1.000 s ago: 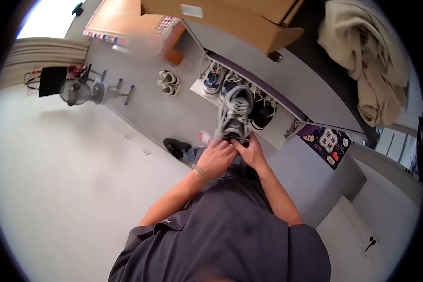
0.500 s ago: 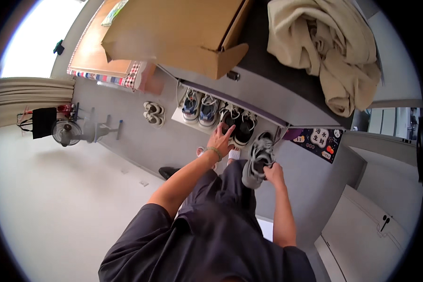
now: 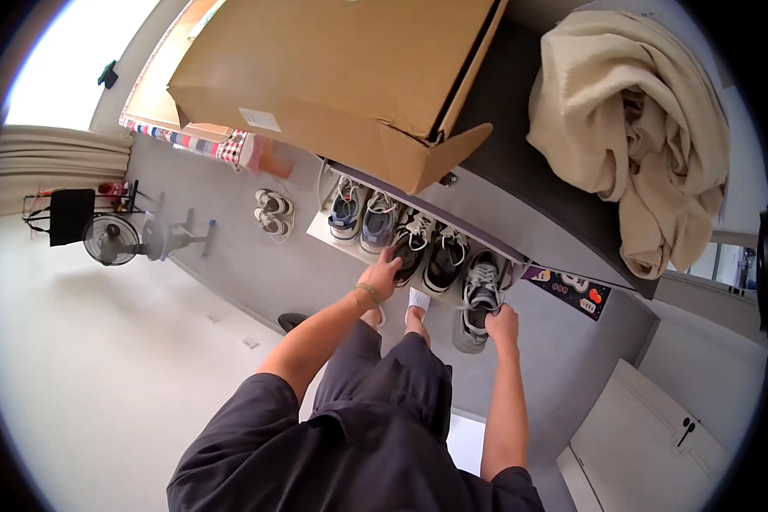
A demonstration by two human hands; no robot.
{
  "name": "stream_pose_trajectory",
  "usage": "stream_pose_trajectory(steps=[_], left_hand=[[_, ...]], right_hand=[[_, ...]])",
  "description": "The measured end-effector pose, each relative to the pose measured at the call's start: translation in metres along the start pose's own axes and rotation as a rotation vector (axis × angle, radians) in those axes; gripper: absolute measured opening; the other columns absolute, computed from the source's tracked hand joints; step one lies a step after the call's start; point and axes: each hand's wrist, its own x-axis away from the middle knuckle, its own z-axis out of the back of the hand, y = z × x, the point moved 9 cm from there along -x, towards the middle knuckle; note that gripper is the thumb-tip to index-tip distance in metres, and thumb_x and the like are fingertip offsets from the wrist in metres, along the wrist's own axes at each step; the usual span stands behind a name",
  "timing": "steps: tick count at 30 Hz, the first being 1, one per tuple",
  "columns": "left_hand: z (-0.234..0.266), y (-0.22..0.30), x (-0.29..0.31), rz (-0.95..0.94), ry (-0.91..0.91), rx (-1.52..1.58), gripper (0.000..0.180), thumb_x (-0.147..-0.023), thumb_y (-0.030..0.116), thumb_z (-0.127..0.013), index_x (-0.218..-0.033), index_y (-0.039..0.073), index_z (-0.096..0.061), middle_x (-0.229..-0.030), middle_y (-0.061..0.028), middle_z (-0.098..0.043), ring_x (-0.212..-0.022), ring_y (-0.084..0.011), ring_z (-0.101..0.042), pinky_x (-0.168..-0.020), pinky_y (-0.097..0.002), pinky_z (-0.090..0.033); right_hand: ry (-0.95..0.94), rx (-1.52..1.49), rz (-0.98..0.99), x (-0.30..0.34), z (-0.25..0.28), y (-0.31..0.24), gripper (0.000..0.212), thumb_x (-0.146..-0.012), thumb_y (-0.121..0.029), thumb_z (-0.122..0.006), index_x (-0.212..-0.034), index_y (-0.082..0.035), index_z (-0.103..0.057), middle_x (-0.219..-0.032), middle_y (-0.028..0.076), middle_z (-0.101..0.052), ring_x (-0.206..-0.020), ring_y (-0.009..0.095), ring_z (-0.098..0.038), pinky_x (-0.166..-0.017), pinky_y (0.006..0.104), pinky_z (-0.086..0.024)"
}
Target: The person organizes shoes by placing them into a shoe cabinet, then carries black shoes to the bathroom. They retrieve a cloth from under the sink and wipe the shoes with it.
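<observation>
My left hand (image 3: 381, 273) is closed at the heel of a black sneaker (image 3: 416, 232) with pale laces, the middle one in a row on a pulled-out white shoe shelf (image 3: 322, 230). Another black sneaker (image 3: 445, 256) is just right of it. At the shelf's right end, my right hand (image 3: 503, 326) grips the heel opening of a grey sneaker (image 3: 481, 290). Its toe points into the shelf and its heel sticks out toward me. Two blue-and-grey sneakers, one outer (image 3: 346, 207) and one inner (image 3: 378, 220), fill the left end.
Above the shelf, a cardboard box (image 3: 316, 77) with a bent flap juts over the cabinet's front edge. Beige cloth (image 3: 631, 128) is heaped on the dark cabinet top (image 3: 520, 111). Pale shoes (image 3: 273, 212) lie on the floor at left, with a fan (image 3: 113, 239) beyond.
My right hand has brought the grey sneaker in beside the black ones at the shelf's right end. My left hand's spread fingers have closed at the black sneaker's heel.
</observation>
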Motion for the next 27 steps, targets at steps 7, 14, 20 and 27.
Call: stream_pose_trajectory(steps=[7,14,20,27], left_hand=[[0.015,0.003,-0.042,0.004,0.070,0.000,0.041,-0.081,0.007,-0.074,-0.118,0.008,-0.055,-0.152,-0.0174,-0.036,-0.111,-0.0431,-0.062,-0.089,-0.0481,-0.055],[-0.008,0.023,-0.024,0.076,0.219,-0.134,0.050,-0.086,0.003,-0.056,-0.136,0.010,-0.051,-0.151,-0.0134,-0.040,-0.130,-0.0363,-0.050,-0.100,-0.0455,-0.050],[0.006,0.012,-0.030,-0.077,0.306,-0.249,0.036,-0.084,0.008,-0.059,-0.120,0.006,-0.063,-0.135,-0.0134,-0.050,-0.121,-0.0334,-0.051,-0.100,-0.0407,-0.049],[0.019,0.024,-0.022,-0.148,0.453,-0.275,0.041,-0.084,0.010,-0.059,-0.126,0.008,-0.060,-0.127,-0.0141,-0.054,-0.119,-0.0318,-0.053,-0.102,-0.0400,-0.046]], right_hand=[[0.134,-0.140,0.075,-0.049,-0.022,-0.001,0.034,-0.095,-0.031,-0.063,-0.104,0.001,-0.064,-0.105,0.023,-0.071,-0.098,0.045,-0.066,-0.083,0.0513,-0.052],[0.442,-0.438,0.027,-0.065,-0.038,0.040,0.046,-0.093,-0.036,-0.070,-0.114,0.003,-0.059,-0.106,0.020,-0.069,-0.097,0.036,-0.066,-0.085,0.0432,-0.052],[0.552,-0.483,0.199,-0.005,-0.042,-0.021,0.067,-0.089,-0.033,-0.075,-0.129,0.010,-0.044,-0.123,0.025,-0.051,-0.112,0.037,-0.055,-0.091,0.0422,-0.050],[0.535,-0.353,0.290,0.008,-0.037,-0.041,0.057,-0.088,-0.021,-0.075,-0.132,-0.002,-0.045,-0.134,0.026,-0.046,-0.126,0.044,-0.045,-0.102,0.0507,-0.043]])
